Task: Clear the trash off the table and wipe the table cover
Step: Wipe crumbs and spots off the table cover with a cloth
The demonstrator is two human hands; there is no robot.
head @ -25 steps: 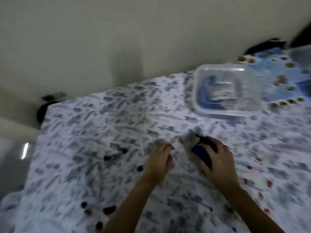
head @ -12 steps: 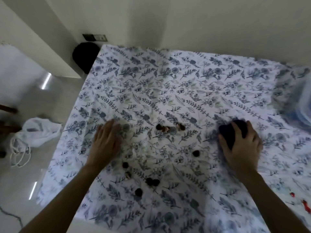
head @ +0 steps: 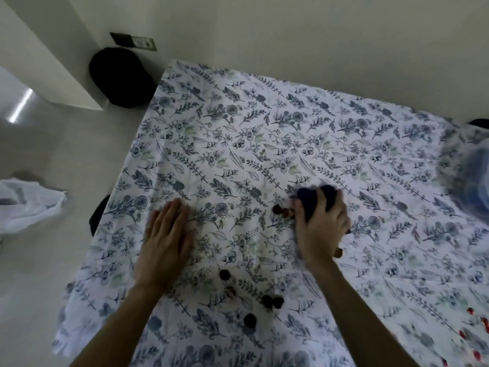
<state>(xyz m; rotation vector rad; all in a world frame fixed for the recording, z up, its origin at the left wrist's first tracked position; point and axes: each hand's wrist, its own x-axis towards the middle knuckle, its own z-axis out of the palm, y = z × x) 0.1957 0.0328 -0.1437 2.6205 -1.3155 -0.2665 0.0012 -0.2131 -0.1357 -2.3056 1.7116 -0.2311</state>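
Writing: none readable
White bag point(head: 23, 205): one, on the floor left of the table
Left hand point(head: 165, 239): flat, fingers spread on the table cover point(head: 238, 133)
Dark scraps point(head: 267, 300): about seven (some blurred), between and below the hands
Right hand point(head: 321, 223): clenched round one dark blue cloth point(head: 313, 198), pressed to the cover

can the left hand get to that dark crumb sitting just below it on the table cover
Probably yes. The left hand lies flat and empty on the table cover, and the dark crumb sits uncovered just beside its wrist, with nothing between them.
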